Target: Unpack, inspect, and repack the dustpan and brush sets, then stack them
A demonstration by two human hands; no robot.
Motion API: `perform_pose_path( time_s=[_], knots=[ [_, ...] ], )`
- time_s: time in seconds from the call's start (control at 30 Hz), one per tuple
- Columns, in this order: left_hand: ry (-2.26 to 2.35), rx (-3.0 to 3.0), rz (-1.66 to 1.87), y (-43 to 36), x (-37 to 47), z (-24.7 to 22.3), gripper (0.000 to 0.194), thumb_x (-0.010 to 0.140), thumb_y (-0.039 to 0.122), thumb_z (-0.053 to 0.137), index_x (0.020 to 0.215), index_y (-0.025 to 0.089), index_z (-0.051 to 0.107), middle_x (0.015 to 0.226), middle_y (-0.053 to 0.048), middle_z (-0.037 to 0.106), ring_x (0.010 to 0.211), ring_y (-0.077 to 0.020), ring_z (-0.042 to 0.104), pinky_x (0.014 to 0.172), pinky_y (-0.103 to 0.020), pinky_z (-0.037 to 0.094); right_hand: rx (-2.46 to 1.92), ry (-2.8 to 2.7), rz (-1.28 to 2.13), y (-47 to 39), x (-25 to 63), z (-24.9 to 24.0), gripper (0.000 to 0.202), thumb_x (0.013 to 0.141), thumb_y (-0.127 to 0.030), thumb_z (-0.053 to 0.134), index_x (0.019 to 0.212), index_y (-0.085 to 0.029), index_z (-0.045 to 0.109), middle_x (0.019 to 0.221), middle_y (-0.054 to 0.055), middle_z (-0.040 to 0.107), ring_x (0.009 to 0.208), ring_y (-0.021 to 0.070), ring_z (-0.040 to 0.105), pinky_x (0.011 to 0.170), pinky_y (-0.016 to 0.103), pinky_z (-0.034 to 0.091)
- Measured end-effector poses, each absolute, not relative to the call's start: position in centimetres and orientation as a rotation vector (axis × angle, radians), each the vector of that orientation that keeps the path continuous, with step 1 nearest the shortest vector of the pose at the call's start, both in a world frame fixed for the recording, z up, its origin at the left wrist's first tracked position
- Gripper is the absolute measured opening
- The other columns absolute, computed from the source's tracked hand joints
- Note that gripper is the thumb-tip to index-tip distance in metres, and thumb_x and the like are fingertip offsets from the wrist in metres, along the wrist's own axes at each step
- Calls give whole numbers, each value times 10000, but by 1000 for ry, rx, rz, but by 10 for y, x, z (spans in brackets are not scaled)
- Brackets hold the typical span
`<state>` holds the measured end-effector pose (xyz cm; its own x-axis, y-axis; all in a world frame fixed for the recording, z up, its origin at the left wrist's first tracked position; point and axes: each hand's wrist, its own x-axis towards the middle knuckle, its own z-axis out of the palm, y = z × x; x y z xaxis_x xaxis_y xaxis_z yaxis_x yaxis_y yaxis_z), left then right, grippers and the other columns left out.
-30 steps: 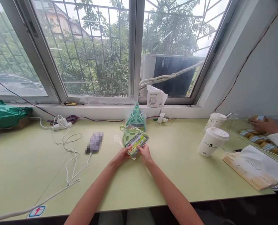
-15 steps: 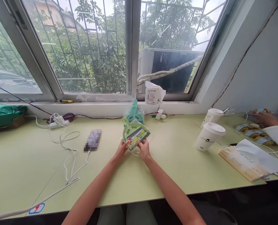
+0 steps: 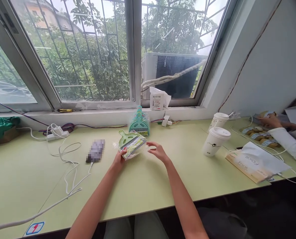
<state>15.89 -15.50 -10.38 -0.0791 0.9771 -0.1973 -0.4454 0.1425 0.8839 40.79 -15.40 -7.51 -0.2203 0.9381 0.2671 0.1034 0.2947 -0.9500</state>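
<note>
Left hand (image 3: 118, 158), fingers clamped on the dustpan (image 3: 132, 142) at seven o'clock, probably steadies it; right hand (image 3: 160, 153), fingers apart, at three

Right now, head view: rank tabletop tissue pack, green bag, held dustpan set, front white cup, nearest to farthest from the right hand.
1. Held dustpan set: just left
2. Front white cup: right
3. Tissue pack: farther right
4. Green bag: far left
</note>
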Motion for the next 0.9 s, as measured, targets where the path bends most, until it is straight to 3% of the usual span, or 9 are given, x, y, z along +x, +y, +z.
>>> perform_pose_path(
  time_s=[0.07,0.13,0.27,0.33,0.43,0.6,0.67,0.8,0.9],
  knots=[
    [1064,646,1317,-153,150,-103,368,702,123,597,1069,132,571,829,-80,688,639,-178,656,530,-264,543,-960,-1670,770,-152,404,-78,633,543,-209,827,1142,-320,652,1348,34,544,1304,294,420,1093,499,304],
    [1078,619,1272,-154,146,-102,341,708,121,596,1049,122,575,779,-75,679,536,-154,621,455,-247,505,-958,-1695,643,-151,396,-82,595,547,-178,827,1094,-356,675,1393,-12,499,1365,282,325,1139,482,204],
    [1017,704,1157,-160,148,-100,249,715,137,610,962,121,582,725,-66,656,484,-135,593,413,-229,471,-973,-1620,681,-147,386,-90,88,762,-288,689,808,-342,741,1140,-1,668,1191,249,497,1077,463,290],
    [984,764,1102,-163,151,-100,240,712,146,621,946,122,577,717,-63,646,488,-132,592,413,-222,465,-981,-1590,715,-146,385,-94,70,774,-333,678,737,-329,737,1034,12,697,1088,243,547,1035,449,337],
    [947,851,1041,-166,153,-100,319,700,161,648,1004,134,556,776,-64,657,481,-119,586,405,-214,448,-1009,-1519,735,-142,387,-100,66,724,-364,720,702,-304,737,1048,29,679,1088,245,532,1002,421,374],
    [876,1003,914,-167,150,-102,451,693,250,713,1096,164,530,893,-88,675,508,-130,601,481,-246,489,-1059,-1378,779,-136,383,-113,128,628,-367,774,630,-251,721,1126,59,590,1121,245,510,1001,386,394],
    [881,1029,889,-168,149,-101,485,693,285,726,1120,169,527,895,-93,675,511,-134,603,488,-251,487,-1062,-1359,804,-135,381,-117,141,617,-354,772,691,-241,729,1218,65,537,1136,236,513,1006,368,398],
    [916,1061,876,-171,150,-97,585,682,313,741,1202,188,504,947,-110,677,508,-127,604,481,-237,469,-1141,-1207,918,-130,381,-123,625,502,-289,821,1103,-267,649,1278,66,535,1185,225,509,1019,377,398],
    [977,1092,900,-173,155,-93,737,685,325,737,1338,217,413,1020,-121,665,485,-124,596,458,-238,451,-1190,-1068,1151,-126,384,-126,700,420,-286,844,1082,-216,631,1105,67,649,1079,237,582,938,379,458]
  ],
)
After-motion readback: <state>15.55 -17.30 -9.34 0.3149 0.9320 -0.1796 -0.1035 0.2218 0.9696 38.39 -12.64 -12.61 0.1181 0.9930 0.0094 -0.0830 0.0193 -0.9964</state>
